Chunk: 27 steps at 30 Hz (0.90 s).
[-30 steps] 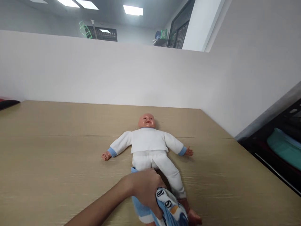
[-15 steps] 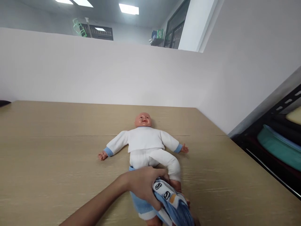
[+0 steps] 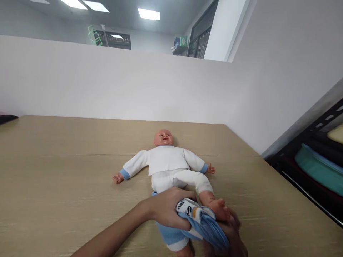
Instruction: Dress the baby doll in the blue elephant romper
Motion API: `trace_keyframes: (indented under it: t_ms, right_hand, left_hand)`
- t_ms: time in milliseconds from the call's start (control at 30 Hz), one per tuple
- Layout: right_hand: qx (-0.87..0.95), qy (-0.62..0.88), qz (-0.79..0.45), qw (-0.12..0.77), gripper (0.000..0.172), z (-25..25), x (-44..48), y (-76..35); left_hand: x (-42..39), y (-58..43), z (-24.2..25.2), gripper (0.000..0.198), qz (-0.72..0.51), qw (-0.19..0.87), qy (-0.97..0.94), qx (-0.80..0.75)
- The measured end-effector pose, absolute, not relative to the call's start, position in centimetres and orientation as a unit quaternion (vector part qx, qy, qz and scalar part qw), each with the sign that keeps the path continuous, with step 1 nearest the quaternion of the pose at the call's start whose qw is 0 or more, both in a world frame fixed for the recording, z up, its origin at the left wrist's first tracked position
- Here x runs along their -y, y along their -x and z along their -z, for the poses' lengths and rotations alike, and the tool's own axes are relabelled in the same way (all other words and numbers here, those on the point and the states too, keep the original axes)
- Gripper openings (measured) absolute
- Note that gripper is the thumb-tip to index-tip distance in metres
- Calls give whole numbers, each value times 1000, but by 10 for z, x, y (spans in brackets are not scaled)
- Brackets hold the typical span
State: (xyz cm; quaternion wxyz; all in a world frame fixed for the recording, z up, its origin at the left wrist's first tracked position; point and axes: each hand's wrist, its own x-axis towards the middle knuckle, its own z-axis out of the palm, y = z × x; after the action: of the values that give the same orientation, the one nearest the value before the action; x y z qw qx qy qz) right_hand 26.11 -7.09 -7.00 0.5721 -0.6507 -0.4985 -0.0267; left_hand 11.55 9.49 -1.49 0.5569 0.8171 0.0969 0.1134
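A baby doll (image 3: 168, 159) in a white top with blue cuffs lies on its back, head away from me, arms spread. Blue-and-white doll trousers (image 3: 171, 233) cover its leg on the left, and their other leg is bunched up, with a cartoon face on the cloth. My left hand (image 3: 170, 208) is closed around the bunched cloth near the waistband. Slightly blurred, my right hand (image 3: 233, 233) grips the lower end of the bunch beside the doll's bare foot (image 3: 218, 208). Part of its fingers is hidden by the cloth.
The doll lies on a wooden table (image 3: 66, 171) set against a white partition (image 3: 120, 82). At the right stands a black rack (image 3: 284, 160) holding folded teal cloth (image 3: 318, 169). A dark object (image 3: 7, 118) shows at the far left edge.
The doll's bare leg has swung right and straightened, its foot now showing above the trousers. My right hand has come up into view beside that foot. My left hand still holds the cloth.
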Motion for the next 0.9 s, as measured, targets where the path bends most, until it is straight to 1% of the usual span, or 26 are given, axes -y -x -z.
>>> trace_keyframes:
  t_ms: [67, 100, 233, 267, 333, 433, 500, 533, 567, 633, 733, 800, 900]
  right_hand:
    - [513, 623, 50, 589, 10, 68, 66, -266]
    - [530, 603, 56, 593, 7, 66, 63, -268]
    - [616, 522, 64, 586, 32, 58, 53, -279]
    - [633, 508, 62, 581, 35, 55, 51, -282]
    - [662, 490, 49, 565, 36, 50, 48, -286]
    - [666, 497, 20, 556, 25, 46, 47, -285]
    - [622, 533, 6, 574, 13, 48, 46, -280]
    - [592, 550, 0, 589, 9, 50, 45, -277]
    - [562, 563, -8, 606, 10, 52, 44, -274]
    - [505, 563, -36, 653, 17, 55, 41, -269]
    - [447, 547, -110, 699, 34, 53, 36, -265]
    - [433, 556, -144, 695, 44, 49, 33, -262]
    - [407, 599, -137, 676, 56, 40, 32, -256]
  left_hand:
    - [-95, -115, 15, 39, -131, 549, -819, -105]
    - [-96, -115, 14, 37, -139, 546, -819, -107]
    - [-94, -115, 13, 29, -161, 546, -817, -91]
    - [-93, -115, 13, 26, -165, 550, -814, -84]
    - [-91, -114, 15, 19, -174, 557, -808, -78]
    - [-87, -114, 21, 19, -192, 559, -802, -83]
    - [-85, -114, 25, 22, -208, 556, -798, -99]
    - [-84, -115, 26, 23, -216, 556, -795, -110]
    - [-83, -115, 26, 24, -222, 556, -791, -123]
    - [-82, -115, 26, 27, -230, 561, -781, -147]
    - [-80, -115, 21, 32, -233, 552, -780, -179]
    - [-80, -115, 18, 35, -232, 546, -780, -199]
    - [-78, -116, 12, 37, -224, 565, -765, -214]
